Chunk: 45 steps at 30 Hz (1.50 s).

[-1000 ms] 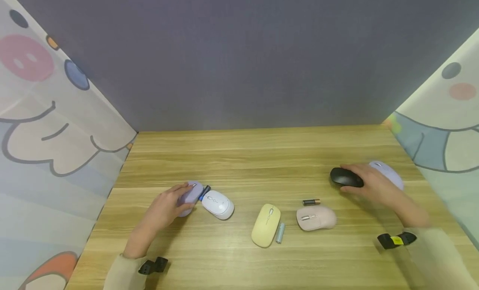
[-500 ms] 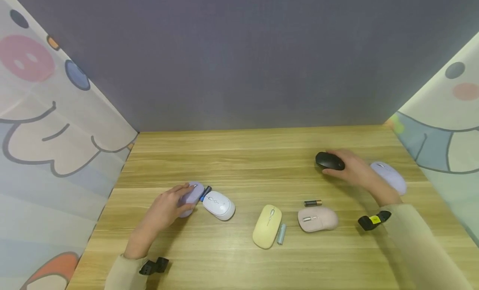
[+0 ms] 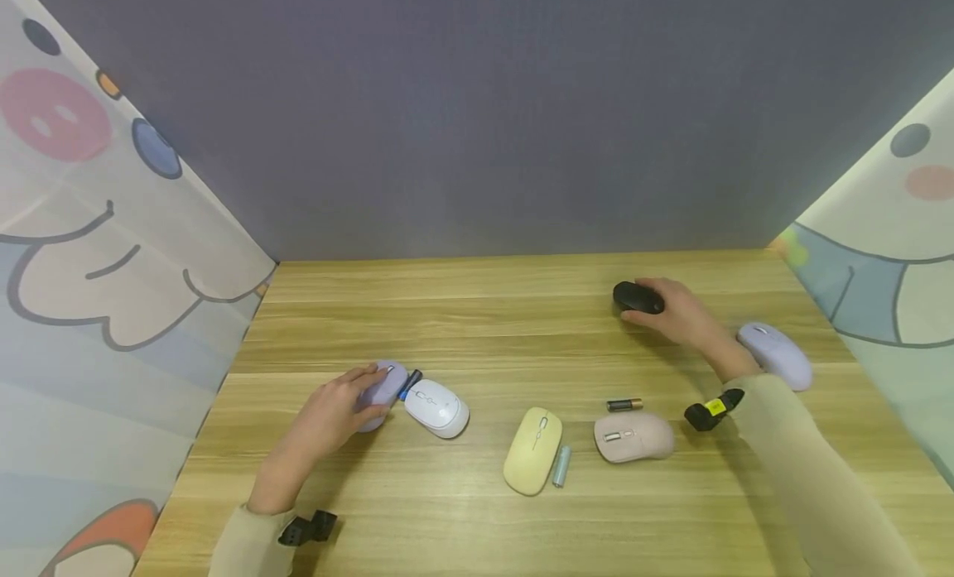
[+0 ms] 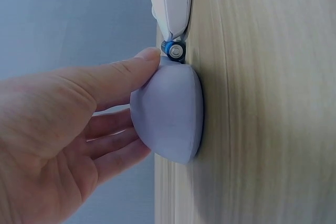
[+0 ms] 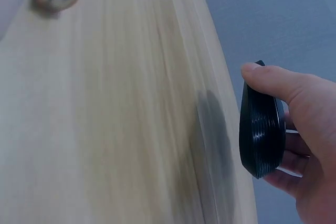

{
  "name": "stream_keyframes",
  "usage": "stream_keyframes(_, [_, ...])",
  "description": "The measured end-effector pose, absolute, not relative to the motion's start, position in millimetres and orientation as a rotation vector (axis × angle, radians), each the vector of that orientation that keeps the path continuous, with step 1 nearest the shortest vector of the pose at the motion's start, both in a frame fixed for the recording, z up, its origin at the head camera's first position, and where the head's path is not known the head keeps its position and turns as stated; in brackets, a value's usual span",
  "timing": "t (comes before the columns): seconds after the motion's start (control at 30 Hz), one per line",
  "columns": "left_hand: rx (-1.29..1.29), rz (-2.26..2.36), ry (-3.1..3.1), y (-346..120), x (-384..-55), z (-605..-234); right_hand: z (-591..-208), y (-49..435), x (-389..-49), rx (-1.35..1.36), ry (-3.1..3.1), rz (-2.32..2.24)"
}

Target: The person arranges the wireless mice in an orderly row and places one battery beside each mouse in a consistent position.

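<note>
The right hand (image 3: 680,314) grips a black mouse (image 3: 637,297) between thumb and fingers, holding it above the far right part of the table (image 3: 447,312); its shadow falls apart from it on the wood. The left hand (image 3: 324,415) grasps a lilac mouse (image 4: 170,111) that rests on the tabletop at the left, thumb on 1 side, fingers on the other. A black-and-blue battery (image 3: 411,384) lies between that mouse and a white mouse (image 3: 437,409). Near the middle, a pale blue battery (image 3: 561,466) lies just beside a yellow mouse (image 3: 532,451). Farther right, a black-and-copper battery (image 3: 623,405) lies just beyond a pink mouse (image 3: 634,437). A 2nd lilac mouse (image 3: 775,356) sits near the right forearm. Behind the table stands a dark grey panel (image 3: 477,122), flanked by 2 cartoon-printed side panels (image 3: 74,436).
</note>
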<state>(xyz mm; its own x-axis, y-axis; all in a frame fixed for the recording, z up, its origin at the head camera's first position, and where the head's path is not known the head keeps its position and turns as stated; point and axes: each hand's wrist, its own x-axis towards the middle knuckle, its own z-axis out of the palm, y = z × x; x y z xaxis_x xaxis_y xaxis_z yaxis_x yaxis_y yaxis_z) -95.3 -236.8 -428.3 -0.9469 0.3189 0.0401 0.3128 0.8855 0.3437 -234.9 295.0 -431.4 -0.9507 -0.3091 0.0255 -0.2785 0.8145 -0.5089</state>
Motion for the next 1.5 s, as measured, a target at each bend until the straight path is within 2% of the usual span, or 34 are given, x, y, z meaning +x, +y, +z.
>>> stream_keyframes(0.9, [0.548,0.576,3.056,-235,-94,-425,-435,253,-283,-0.058,2.851,-0.852])
stream_keyframes(1.5, [0.525,0.593,3.041,-234,-95,-425,-446,235,-296,0.099,2.922,-0.826])
